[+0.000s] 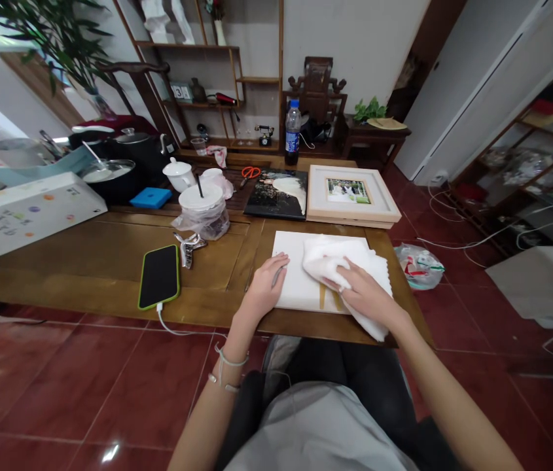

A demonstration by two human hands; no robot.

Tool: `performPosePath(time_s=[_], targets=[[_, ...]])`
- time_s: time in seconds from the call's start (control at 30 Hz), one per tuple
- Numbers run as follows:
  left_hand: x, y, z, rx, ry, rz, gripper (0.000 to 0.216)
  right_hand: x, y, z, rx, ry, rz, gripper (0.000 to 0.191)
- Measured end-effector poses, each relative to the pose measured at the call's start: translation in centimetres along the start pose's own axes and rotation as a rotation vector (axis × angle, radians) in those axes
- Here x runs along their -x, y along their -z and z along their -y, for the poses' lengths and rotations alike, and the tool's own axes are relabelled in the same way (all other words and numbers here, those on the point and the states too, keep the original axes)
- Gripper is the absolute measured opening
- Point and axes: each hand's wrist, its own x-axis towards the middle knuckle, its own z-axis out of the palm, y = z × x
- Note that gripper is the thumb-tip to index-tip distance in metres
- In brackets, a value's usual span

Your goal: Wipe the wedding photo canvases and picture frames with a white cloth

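Observation:
A white flat board (298,288) lies near the table's front edge, with gold-brown strips showing on its lower part. My left hand (267,286) rests at the board's left edge, its fingers stretched out and lying flat. Bunched over the right part of the board is a white cloth (328,252) with a scalloped edge. My right hand (367,294) presses on this cloth, with its fingers closed into the folds. Part of the cloth hangs past the board's front right corner. The cloth hides much of the board's right side.
Behind the board lie a framed photo (384,196) and a dark picture panel (261,199). A bottle (292,134) stands beyond them. Left are orange scissors (250,173), a lidded cup (202,199) in plastic and a phone (159,278) with its cable over the edge.

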Motion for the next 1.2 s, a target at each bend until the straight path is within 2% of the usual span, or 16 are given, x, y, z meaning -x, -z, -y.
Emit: performPosePath(time_s=[0.17, 0.3, 0.47, 0.57, 0.63, 0.8, 1.0, 1.1, 1.2], targets=[[0.0, -0.1, -0.1, 0.020, 0.021, -0.008, 0.027, -3.1, -1.0, 1.6, 0.110, 0.037, -0.133, 0.037], [0.0, 0.0, -0.3, 0.026, 0.028, -0.041, 0.030, -3.0, -2.3, 4.3, 0.190, 0.102, -0.156, 0.037], [0.0, 0.7, -0.8, 0.052, 0.037, -0.110, 0.034, -0.7, -2.8, 7.0, 0.137, 0.394, -0.040, 0.029], [0.0, 1.0, -1.1, 0.062, 0.028, -0.132, 0.035, 0.9, -1.8, 7.1, 0.066, 0.511, 0.072, 0.028], [0.0, 0.9, -1.2, 0.060, 0.025, -0.121, 0.035, 1.9, -0.8, 6.6, 0.007, 0.535, 0.137, 0.028], [0.0, 0.6, -0.9, 0.055, 0.016, -0.064, 0.032, 3.8, 1.5, 5.2, -0.102, 0.450, 0.228, 0.037], [0.1, 0.2, -0.1, 0.030, -0.009, -0.028, 0.025, 6.3, 2.5, 3.1, -0.086, 0.256, 0.290, 0.037], [0.1, 0.1, 0.1, 0.022, -0.016, -0.032, 0.024, 6.7, 2.9, 1.6, -0.108, 0.123, 0.158, 0.034], [0.1, 0.0, 0.1, 0.018, -0.016, -0.035, 0.024, 5.7, 3.4, 0.1, -0.187, -0.051, -0.171, 0.019]])
